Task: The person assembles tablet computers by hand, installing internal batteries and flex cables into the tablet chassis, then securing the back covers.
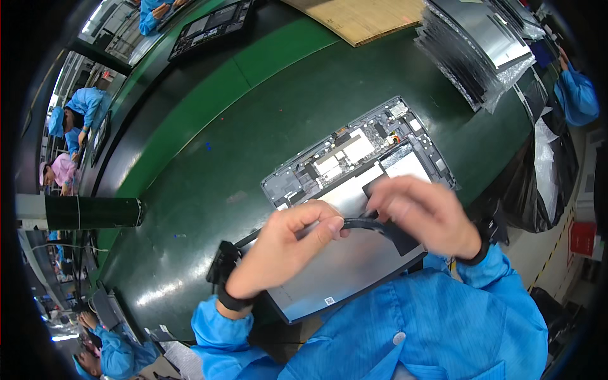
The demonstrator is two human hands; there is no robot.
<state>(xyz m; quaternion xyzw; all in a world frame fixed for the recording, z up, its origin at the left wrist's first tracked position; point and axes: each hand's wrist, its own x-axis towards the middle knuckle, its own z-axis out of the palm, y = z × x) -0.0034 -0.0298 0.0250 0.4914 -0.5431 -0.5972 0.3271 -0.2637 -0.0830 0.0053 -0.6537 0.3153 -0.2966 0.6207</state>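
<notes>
My left hand (294, 237) is closed, thumb and forefinger pinching one end of a black flexible strip (370, 224). From that pinch the strip curves to the right, below my right hand (427, 212). The right fingers are curled and smeared by motion, with something small and dark at their tips; their hold on it is unclear. Beneath both hands lies a silver-backed display panel (316, 294) with a dark edge. Just beyond it sits an opened tablet-like device (342, 158), its circuit boards and silver plates exposed. My hands partly cover the place where panel and device meet.
All this rests on a green worktable (209, 183). At the far right stands a stack of thin panels (475, 50) in plastic wrap, beside a brown board (361, 19). Another opened device (212, 25) lies at the far left. A black bag (525, 177) hangs right; co-workers sit leftward.
</notes>
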